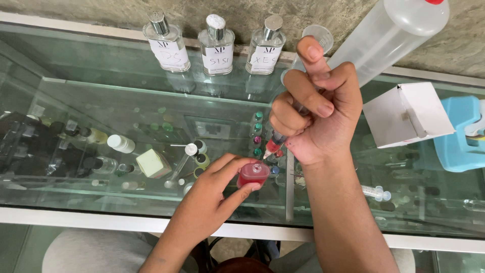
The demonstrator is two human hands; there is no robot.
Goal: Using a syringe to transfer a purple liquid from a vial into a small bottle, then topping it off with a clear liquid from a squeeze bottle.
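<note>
Small bottle: you've got a little clear bottle (253,174) with red liquid in it, sitting on the glass counter near the front edge, roughly in the middle of the view. Its neck is open and points up.

Left hand: your left hand (218,194) is pinching that bottle between thumb and fingers, so it's gripping, not loose.

Syringe: a syringe (276,143) with red liquid in its lower end, tilted, tip aimed down at the bottle's neck and just above it. Can't tell if the tip actually touches the rim.

Right hand: your right hand (317,108) is clenched round the syringe barrel, thumb up on the plunger top.

Counter: a glass counter (101,101) with a shelf under it, so you see lots of small vials and caps through the top.

Back row: three clear spray bottles (217,45) with silver caps and white labels stand upright side by side along the wall, well behind your hands.

Big bottle: a large translucent plastic bottle (394,35) leans in from the top right, just behind your right hand.

White box: a small white carton (409,114) lies right of your right hand, near it but apart.

Blue thing: a light blue plastic object (462,136) sits at the far right edge, just beside the box.
</note>
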